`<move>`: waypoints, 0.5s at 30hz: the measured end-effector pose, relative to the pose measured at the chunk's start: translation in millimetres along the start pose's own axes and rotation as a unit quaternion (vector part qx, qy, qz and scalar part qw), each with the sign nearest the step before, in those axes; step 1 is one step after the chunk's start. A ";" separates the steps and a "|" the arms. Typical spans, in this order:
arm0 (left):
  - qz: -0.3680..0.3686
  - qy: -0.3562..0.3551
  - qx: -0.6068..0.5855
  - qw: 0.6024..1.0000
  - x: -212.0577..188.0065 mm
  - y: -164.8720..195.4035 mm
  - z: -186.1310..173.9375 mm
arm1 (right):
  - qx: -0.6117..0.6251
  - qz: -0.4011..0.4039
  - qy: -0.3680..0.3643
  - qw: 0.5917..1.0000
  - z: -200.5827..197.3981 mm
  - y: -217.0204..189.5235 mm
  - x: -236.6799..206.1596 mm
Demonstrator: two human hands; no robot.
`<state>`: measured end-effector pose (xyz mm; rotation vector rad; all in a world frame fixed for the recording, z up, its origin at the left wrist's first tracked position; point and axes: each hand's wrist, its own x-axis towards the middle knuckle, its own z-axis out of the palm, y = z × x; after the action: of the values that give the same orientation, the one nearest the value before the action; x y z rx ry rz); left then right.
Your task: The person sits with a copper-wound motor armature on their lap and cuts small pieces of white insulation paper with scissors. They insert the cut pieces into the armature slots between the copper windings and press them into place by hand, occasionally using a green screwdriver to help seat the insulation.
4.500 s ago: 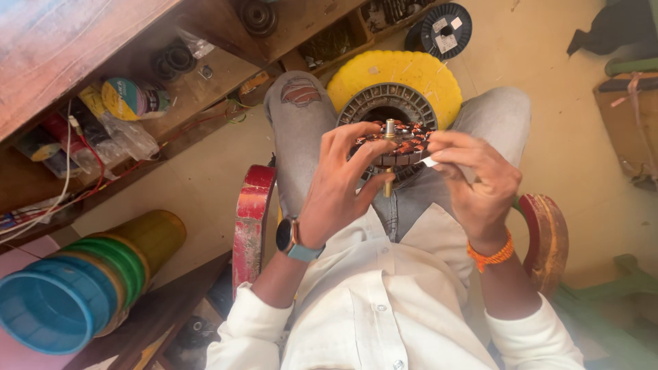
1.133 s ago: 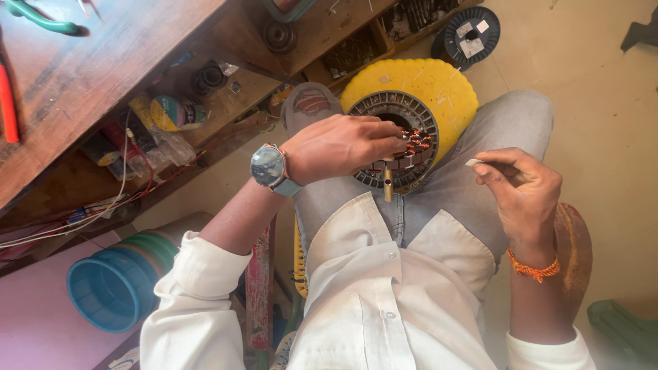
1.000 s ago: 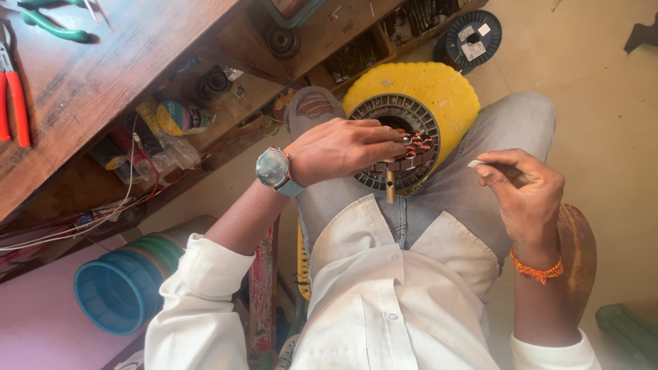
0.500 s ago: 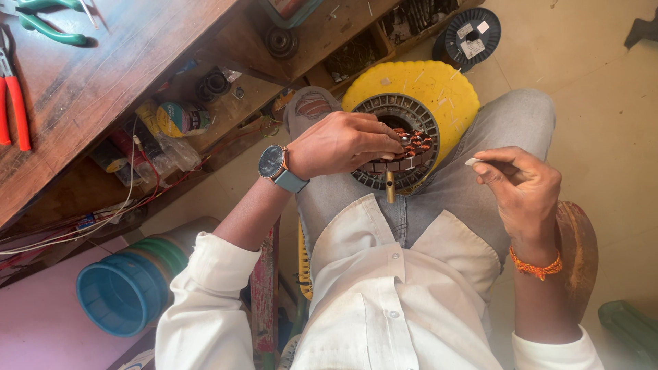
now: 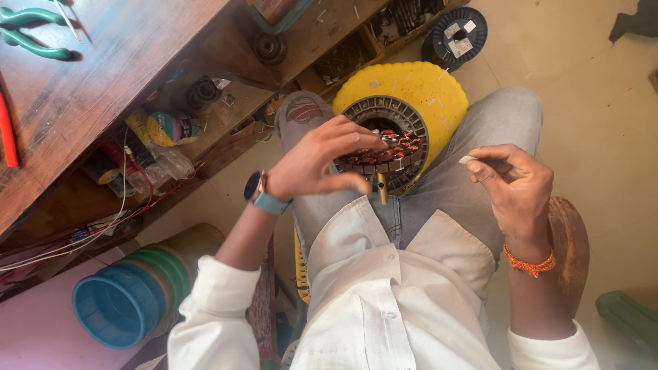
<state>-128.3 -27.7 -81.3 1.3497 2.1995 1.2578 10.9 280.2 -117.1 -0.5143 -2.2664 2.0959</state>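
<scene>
A round dark motor stator [image 5: 384, 147] with copper windings rests on my lap, over grey trousers. My left hand [image 5: 322, 161], with a watch on its wrist, grips the stator's near left edge, fingers stretched over the windings. A short brass-coloured shaft [image 5: 382, 188] points down from the stator beside my thumb. My right hand [image 5: 514, 181] hovers to the right of the stator, apart from it, pinching a small thin white strip [image 5: 469, 159] between thumb and fingers. An orange band circles that wrist.
A yellow disc [image 5: 418, 85] lies on the floor beyond my knees. A wooden workbench [image 5: 103, 75] with green-handled pliers [image 5: 31, 34] stands at left, cluttered shelves under it. Stacked plastic spools [image 5: 130, 298] lie lower left. A black wire spool [image 5: 456, 34] sits at top.
My left hand has spread its fingers further across the windings and its forearm has drawn in slightly. My right hand has held still with the white strip.
</scene>
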 end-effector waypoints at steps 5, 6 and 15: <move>0.003 0.078 0.067 0.995 -14.3 4.1 37.0 | -0.016 -0.002 -0.008 1.000 10.9 -0.3 -1.3; -0.016 0.093 0.072 0.993 -15.9 3.2 44.5 | -0.023 -0.003 -0.013 1.000 15.8 -1.1 -2.8; -0.178 0.210 -0.147 0.950 -10.2 6.5 38.7 | -0.179 -0.299 0.000 0.937 90.5 -24.0 -15.1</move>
<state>-95.5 -14.2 -101.0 0.5748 2.2523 1.7525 -1.1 187.6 -99.9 0.1735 -2.3993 1.4056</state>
